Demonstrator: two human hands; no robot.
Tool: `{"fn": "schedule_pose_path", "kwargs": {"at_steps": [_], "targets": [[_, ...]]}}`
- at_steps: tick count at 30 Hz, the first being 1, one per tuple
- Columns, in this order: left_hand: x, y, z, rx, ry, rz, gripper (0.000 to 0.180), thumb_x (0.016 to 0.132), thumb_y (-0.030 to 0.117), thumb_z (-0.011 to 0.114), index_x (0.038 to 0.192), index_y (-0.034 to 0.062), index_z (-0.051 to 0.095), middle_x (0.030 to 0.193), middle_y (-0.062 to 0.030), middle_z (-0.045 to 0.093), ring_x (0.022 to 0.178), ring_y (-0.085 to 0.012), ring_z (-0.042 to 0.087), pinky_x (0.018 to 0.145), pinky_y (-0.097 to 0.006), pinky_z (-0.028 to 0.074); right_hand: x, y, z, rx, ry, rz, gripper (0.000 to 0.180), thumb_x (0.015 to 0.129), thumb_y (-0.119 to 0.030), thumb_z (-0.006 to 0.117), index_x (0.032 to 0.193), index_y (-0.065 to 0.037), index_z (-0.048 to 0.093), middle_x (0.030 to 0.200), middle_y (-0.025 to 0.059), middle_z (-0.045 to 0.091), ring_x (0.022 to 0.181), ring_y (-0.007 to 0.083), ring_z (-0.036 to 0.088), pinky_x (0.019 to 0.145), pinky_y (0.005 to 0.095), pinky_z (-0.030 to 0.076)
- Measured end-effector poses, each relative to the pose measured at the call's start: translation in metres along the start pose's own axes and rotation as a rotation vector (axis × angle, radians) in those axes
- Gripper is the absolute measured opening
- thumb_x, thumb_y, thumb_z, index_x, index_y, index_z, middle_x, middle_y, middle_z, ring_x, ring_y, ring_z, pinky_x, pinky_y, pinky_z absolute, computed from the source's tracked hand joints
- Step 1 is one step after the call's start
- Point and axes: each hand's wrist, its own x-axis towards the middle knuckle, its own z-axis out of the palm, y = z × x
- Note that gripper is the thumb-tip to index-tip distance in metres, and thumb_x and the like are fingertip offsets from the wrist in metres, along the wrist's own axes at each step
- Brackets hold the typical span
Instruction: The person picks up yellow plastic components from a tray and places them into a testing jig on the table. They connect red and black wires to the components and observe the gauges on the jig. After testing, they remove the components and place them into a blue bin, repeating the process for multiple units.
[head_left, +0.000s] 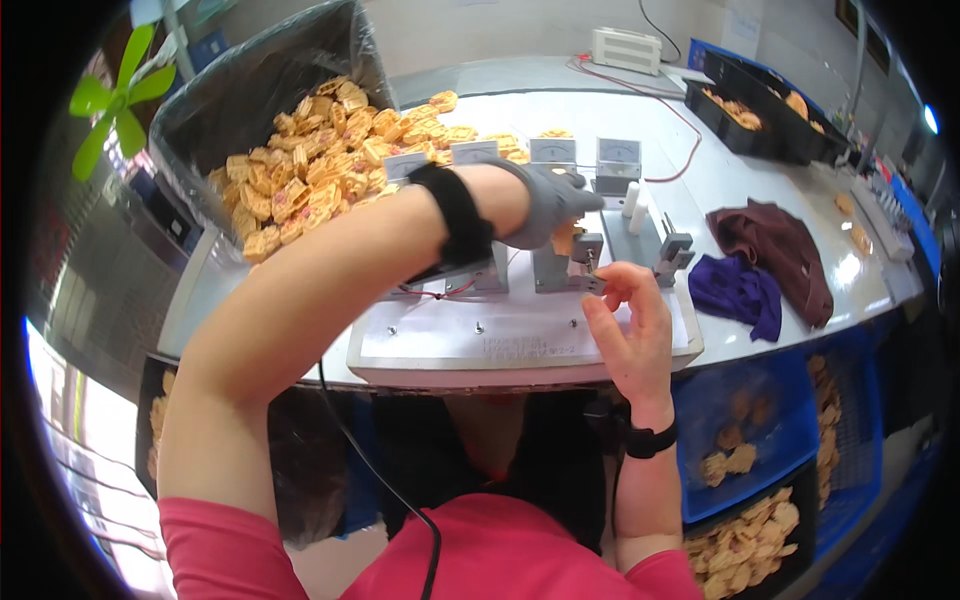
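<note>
My left hand (pixel 545 205), in a grey glove, reaches across the test fixture (pixel 430 350), its fingers partly hidden and blurred. Just under it shows a tan plastic part (pixel 565 240) in one of the stations. My bare right hand (pixel 635 325) is in front of the same station, thumb and forefinger closed on a small metal clamp lever (pixel 593 283). Along the back of the fixture stand several panel meters (pixel 552 151). Two white cylinders (pixel 634 205) rise to the right of my gloved fingers, beside another clamp (pixel 674 250).
A plastic-lined bin (pixel 200 95) spills tan parts (pixel 310 150) onto the table at left. Purple cloth (pixel 735 295) and brown cloth (pixel 780 255) lie right. Black trays (pixel 770 140) and a white instrument box (pixel 626 50) stand behind. Below right is a blue bin (pixel 700 455).
</note>
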Motion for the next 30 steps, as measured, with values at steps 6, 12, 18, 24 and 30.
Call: {"fn": "schedule_pose_path", "kwargs": {"at_steps": [6, 12, 18, 24, 30], "targets": [[-0.042, -0.010, -0.003, -0.286, 0.170, -0.014, 0.074, 0.084, -0.004, 0.052, 0.153, 0.0176, 0.035, 0.149, -0.0180, 0.046, 0.129, -0.0352, 0.053, 0.108, -0.043, 0.043, -0.002, 0.009, 0.013, 0.089, 0.152, 0.102, 0.030, 0.091, -0.010, 0.068, 0.119, -0.004, 0.058, 0.101, 0.0067, 0.063, 0.087, 0.0149, 0.059, 0.084, 0.0303, 0.049], [-0.153, -0.022, 0.060, -0.493, 0.829, -0.050, 0.059, 0.085, -0.003, 0.064, 0.141, 0.0054, 0.050, 0.141, -0.0170, 0.053, 0.133, -0.0300, 0.049, 0.111, -0.038, 0.038, -0.003, 0.007, 0.007, 0.080, 0.219, 0.136, 0.015, 0.094, -0.008, 0.065, 0.107, -0.002, 0.060, 0.093, 0.0045, 0.062, 0.086, 0.0129, 0.060, 0.081, 0.0278, 0.049], [-0.226, -0.038, 0.186, -1.001, 0.978, -0.572, 0.052, 0.093, 0.001, 0.059, 0.144, 0.0016, 0.045, 0.145, -0.0116, 0.050, 0.133, -0.0229, 0.047, 0.112, -0.036, 0.036, 0.000, -0.001, 0.010, -0.143, 0.114, 0.036, 0.008, 0.091, -0.006, 0.066, 0.096, -0.001, 0.062, 0.088, 0.0101, 0.062, 0.079, 0.0208, 0.064, 0.073, 0.0320, 0.050], [-0.239, -0.088, 0.302, -1.238, 1.058, -0.532, 0.051, 0.102, 0.010, 0.053, 0.149, -0.0019, 0.036, 0.151, -0.0129, 0.042, 0.137, -0.0246, 0.043, 0.114, -0.037, 0.034, 0.007, 0.000, 0.010, -0.260, -0.050, -0.145, 0.010, 0.087, -0.011, 0.066, 0.091, -0.003, 0.063, 0.087, 0.0133, 0.059, 0.086, 0.0320, 0.059, 0.078, 0.0416, 0.047], [-0.197, -0.036, 0.282, -0.440, 1.009, -0.391, 0.054, 0.107, 0.036, 0.038, 0.140, -0.0066, 0.046, 0.141, -0.0274, 0.048, 0.124, -0.0395, 0.054, 0.103, -0.047, 0.048, -0.007, 0.015, -0.003, -0.573, -0.107, -0.197, 0.010, 0.084, -0.016, 0.071, 0.084, -0.008, 0.063, 0.087, 0.0082, 0.054, 0.088, 0.0281, 0.056, 0.079, 0.0386, 0.043]]}}
